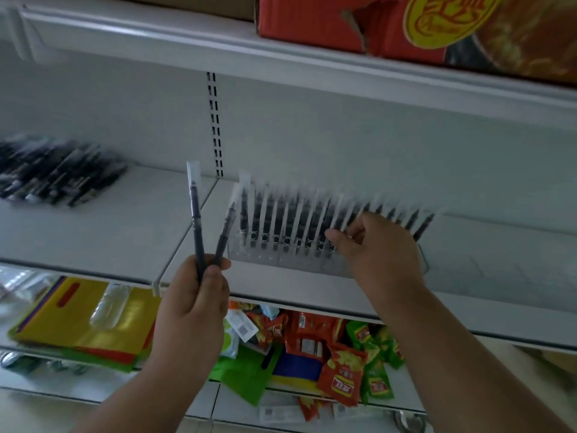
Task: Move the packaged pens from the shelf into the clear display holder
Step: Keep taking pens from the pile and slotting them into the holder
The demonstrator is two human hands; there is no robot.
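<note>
Head view, store shelf (103,232). Left hand (190,307), at 6–7 o'clock, grips two packaged pens (197,220) by their lower ends; they fan upward in a V, clear sleeves projecting past the tips. Right hand (377,245), just right of centre, reaches into the clear display holder (281,260); fingers curled among the sleeved pens there, but whether they pinch one can't be told, since the fingertips are hidden behind the back of the hand & the pens. Holder stands on the shelf at centre, packed w/ a row of upright pens (299,220); those at its right end lean toward 1–2 o'clock. Holder's right end is covered by the hand; its walls are faint & hard to trace. At 9 o'clock, well apart from the holder, a loose pile of pens (56,170) lies flat on the shelf, motion-blurred, cut off at the left edge; count unreadable. Above, at 1 o'clock, a torn red carton (374,23), cropped by the frame top. Below, at 5–6 o'clock, snack packets (340,370); at 8 o'clock, yellow packs (78,310). Print illegible.
</note>
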